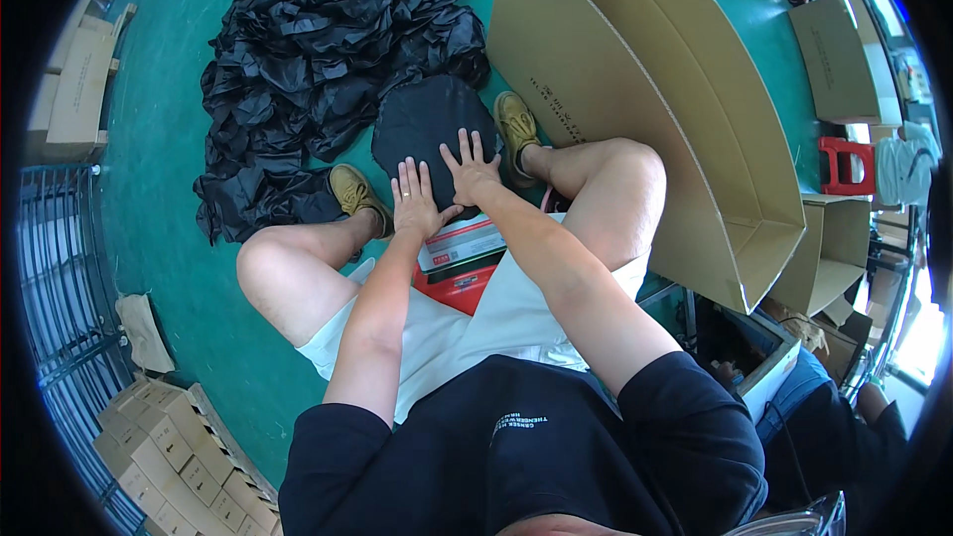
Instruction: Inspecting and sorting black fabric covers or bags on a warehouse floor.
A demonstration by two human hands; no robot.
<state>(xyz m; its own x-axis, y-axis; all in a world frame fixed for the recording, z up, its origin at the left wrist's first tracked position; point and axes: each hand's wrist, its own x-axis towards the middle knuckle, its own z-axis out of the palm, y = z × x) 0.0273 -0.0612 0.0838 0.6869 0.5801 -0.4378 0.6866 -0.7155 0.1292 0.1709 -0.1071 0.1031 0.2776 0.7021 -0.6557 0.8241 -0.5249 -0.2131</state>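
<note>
Between my feet lies a flat black piece of fabric-like material (434,114), roughly rounded in outline. My left hand (415,201) rests palm down on its near left part, fingers straight and a ring on one of them. Beside it, slightly farther out, my right hand (472,173) lies flat on the same piece with its fingers spread. Neither hand grips anything. Just below my hands, between my legs, is a white and red flat box or package (463,242). Beyond the black piece a large heap of crumpled black sheets (328,50) covers the floor.
A big open cardboard box (615,69) stands close on my right, with a smaller open carton (822,248) behind it. Stacked cartons (184,457) are at lower left. Red stools (847,167) are at far right. Another person (834,427) sits at lower right.
</note>
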